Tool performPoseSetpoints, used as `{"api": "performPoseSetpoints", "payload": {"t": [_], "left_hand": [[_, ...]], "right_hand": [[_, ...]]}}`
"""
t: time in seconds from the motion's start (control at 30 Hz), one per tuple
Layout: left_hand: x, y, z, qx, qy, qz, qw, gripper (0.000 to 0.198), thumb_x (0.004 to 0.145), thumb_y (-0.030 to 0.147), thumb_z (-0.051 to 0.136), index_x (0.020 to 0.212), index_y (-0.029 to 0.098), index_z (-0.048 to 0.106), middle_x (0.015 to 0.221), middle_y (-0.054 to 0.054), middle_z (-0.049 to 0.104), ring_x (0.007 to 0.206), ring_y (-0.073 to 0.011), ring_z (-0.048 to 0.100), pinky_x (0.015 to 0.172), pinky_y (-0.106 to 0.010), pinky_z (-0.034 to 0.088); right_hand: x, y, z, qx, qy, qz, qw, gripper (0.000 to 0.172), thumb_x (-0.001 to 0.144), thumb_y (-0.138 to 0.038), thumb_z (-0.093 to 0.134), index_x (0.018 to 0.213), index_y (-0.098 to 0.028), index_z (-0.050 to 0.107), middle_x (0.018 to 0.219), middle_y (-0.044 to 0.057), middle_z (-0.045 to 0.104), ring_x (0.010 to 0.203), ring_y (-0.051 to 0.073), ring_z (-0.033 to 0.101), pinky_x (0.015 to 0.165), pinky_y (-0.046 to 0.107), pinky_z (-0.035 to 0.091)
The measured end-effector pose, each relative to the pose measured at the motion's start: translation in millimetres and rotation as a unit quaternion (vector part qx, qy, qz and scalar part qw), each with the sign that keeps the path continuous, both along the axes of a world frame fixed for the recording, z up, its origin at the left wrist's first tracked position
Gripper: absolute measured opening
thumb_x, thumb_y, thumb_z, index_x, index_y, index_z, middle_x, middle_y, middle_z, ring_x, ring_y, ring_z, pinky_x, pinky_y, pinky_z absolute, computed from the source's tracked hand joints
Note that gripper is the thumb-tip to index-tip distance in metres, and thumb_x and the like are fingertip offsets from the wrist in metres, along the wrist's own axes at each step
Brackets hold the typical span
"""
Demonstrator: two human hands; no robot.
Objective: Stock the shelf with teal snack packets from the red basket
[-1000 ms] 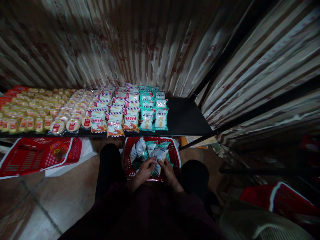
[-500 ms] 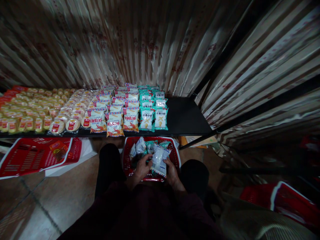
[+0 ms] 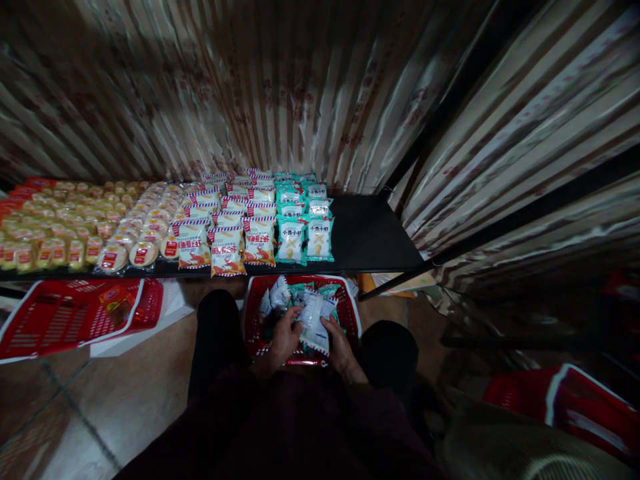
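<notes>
A red plastic basket [image 3: 351, 313] sits between my knees, holding several teal and white snack packets. Both hands are over it and hold a small stack of packets [image 3: 315, 321]. My left hand [image 3: 283, 337] grips the stack's left edge, fingers curled. My right hand [image 3: 341, 341] closes on its right side. Just beyond the basket a black shelf [image 3: 373, 233] carries rows of packets: teal ones [image 3: 305, 237] nearest the bare part, then red-and-blue striped ones [image 3: 227, 248].
Round biscuit packs [image 3: 127, 250] and yellow packs [image 3: 45, 250] fill the shelf's left. Another red basket [image 3: 65, 317] lies on the tiled floor at left, a third [image 3: 575, 407] at lower right. Corrugated sheets stand behind and to the right of the shelf.
My hands went from rummaging low in the basket to lifting a stack of packets up between them. The camera shifted slightly.
</notes>
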State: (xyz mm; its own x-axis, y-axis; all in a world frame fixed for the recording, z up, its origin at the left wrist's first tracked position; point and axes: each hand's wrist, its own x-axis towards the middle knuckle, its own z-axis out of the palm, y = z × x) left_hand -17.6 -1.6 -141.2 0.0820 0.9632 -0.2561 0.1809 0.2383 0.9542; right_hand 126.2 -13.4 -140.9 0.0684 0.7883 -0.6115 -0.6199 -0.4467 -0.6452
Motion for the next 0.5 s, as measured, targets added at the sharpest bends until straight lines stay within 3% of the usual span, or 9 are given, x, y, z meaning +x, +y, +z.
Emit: {"api": "performPoseSetpoints", "payload": {"t": [0.2,0.5], "left_hand": [[-1,-1,0.2,0.043,0.047,-0.009,0.998,0.039,0.078,0.008,0.049,0.114,0.021,0.058,0.109,-0.005,0.065,0.1,-0.0169,0.061,0.092,-0.032,0.047],[2,-6,1.7,0.083,0.092,-0.02,0.992,0.044,0.077,0.009,0.047,0.118,0.021,0.058,0.119,-0.007,0.064,0.111,-0.0195,0.059,0.1,-0.036,0.044]], "right_hand": [[0,0,-2.1,0.005,-0.022,0.015,1.0,0.046,0.06,-0.035,0.079,0.101,-0.023,0.063,0.091,0.001,0.075,0.09,0.027,0.069,0.077,0.038,0.054],[3,-1,-11.7,-0.032,-0.017,-0.006,0.999,0.066,0.057,-0.034,0.08,0.119,-0.024,0.058,0.103,0.003,0.073,0.098,0.028,0.068,0.082,0.04,0.054]]}}
